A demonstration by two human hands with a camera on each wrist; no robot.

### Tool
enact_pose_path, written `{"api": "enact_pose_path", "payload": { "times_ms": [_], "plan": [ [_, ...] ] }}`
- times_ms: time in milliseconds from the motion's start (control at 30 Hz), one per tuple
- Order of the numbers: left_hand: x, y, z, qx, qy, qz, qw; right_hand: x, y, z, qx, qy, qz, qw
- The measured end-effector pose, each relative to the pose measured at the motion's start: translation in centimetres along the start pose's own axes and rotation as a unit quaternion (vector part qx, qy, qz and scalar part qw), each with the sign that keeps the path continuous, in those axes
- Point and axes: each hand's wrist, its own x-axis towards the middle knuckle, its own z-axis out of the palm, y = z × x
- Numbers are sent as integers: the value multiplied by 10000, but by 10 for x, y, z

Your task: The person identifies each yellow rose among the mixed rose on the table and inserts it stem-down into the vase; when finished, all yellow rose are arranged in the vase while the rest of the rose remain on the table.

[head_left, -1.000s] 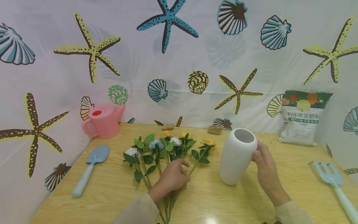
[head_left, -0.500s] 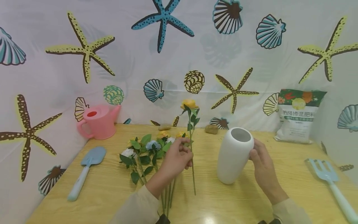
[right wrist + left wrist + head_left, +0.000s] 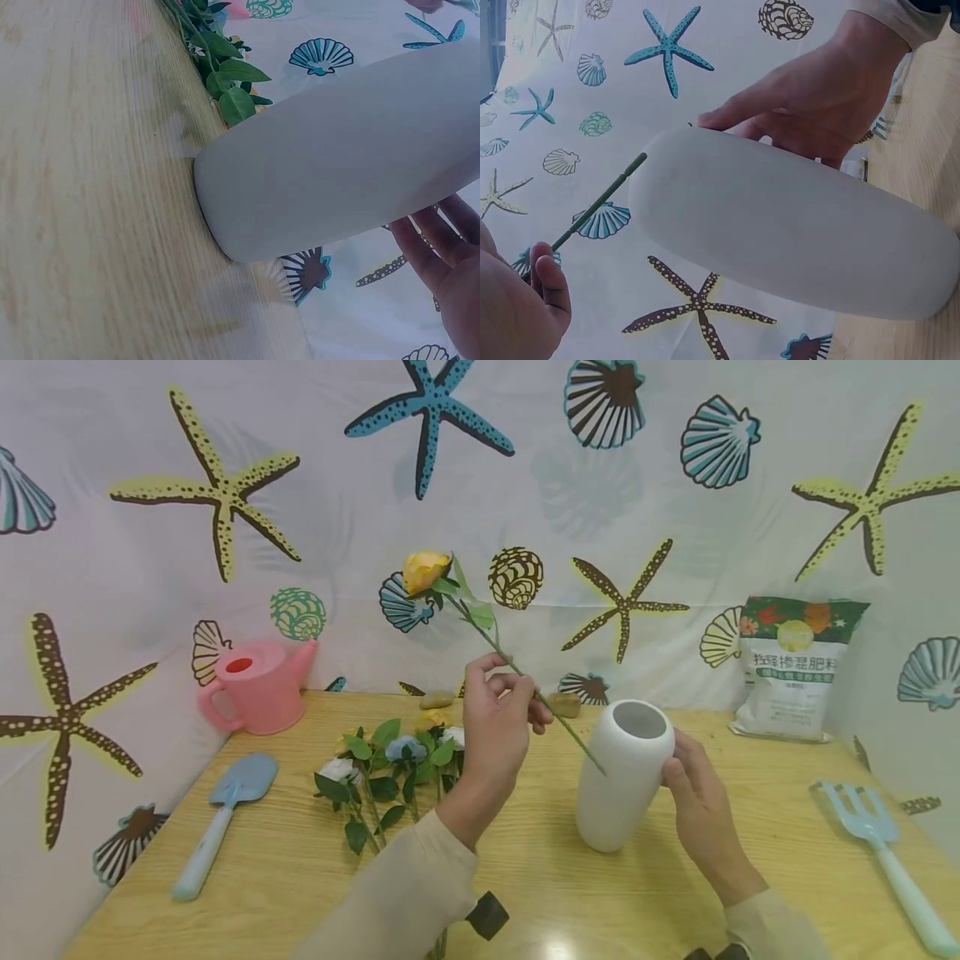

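A yellow artificial rose [image 3: 426,572] is pinched by its green stem in my left hand [image 3: 497,718], raised above the table. Its bloom points up and to the left; the bare stem end slants down to the right and overlaps the vase in the head view. In the left wrist view that stem end [image 3: 622,178] shows close to the vase's mouth. My right hand [image 3: 699,810] holds the tall white vase [image 3: 618,793] from its right side, thumb in front and fingers behind. The vase's base stands on the table [image 3: 97,187], and its round mouth shows dark inside.
Several artificial flowers [image 3: 405,752] lie left of the vase, partly hidden by the left arm. A pink watering can [image 3: 270,697] and blue trowel [image 3: 236,802] are at left. A fertilizer bag [image 3: 791,677] and light-blue hand fork [image 3: 877,839] sit at right; small stones [image 3: 564,704] lie behind.
My left hand has picked the yellow rose up from the bunch, raised it and tipped it so the stem end swings toward the vase. The right hand has kept holding the vase.
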Motion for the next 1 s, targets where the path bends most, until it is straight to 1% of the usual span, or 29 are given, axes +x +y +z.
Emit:
{"api": "enact_pose_path", "payload": {
  "times_ms": [100,167,233,300,367,433,500,567,633,667,767,833,900,1000],
  "plan": [
    [4,3,11,-339,202,329,9987,0,0,0,15,-6,-22,10000],
    [7,5,17,-472,279,530,9971,0,0,0,17,-5,-35,10000],
    [9,5,23,-490,314,667,9961,0,1,-1,9,1,-47,10000],
    [11,5,27,-407,272,748,9960,0,1,-1,15,4,-75,10000],
    [11,3,30,-199,193,744,9968,0,1,-1,39,-5,-102,9999],
    [11,1,33,58,56,668,9977,0,1,0,64,-11,-108,9999],
    [11,-2,36,329,-125,520,9980,0,0,0,77,-11,-89,9999],
    [10,-6,38,698,-326,384,9963,0,0,0,57,-10,-62,10000],
    [9,-9,40,1165,-503,320,9914,0,0,0,57,-9,-24,10000],
    [8,-10,42,1448,-590,320,9872,0,0,0,64,-10,-3,10000],
    [7,-14,45,2371,-803,466,9670,0,-1,0,12,-42,86,10000],
    [6,-15,46,2815,-882,574,9538,0,-1,0,-27,-63,161,9998],
    [6,-16,47,3037,-930,666,9459,0,-2,0,-116,-68,219,9997],
    [7,-13,46,3087,-938,719,9438,0,-2,-1,-130,-49,239,9996]
  ]
}}
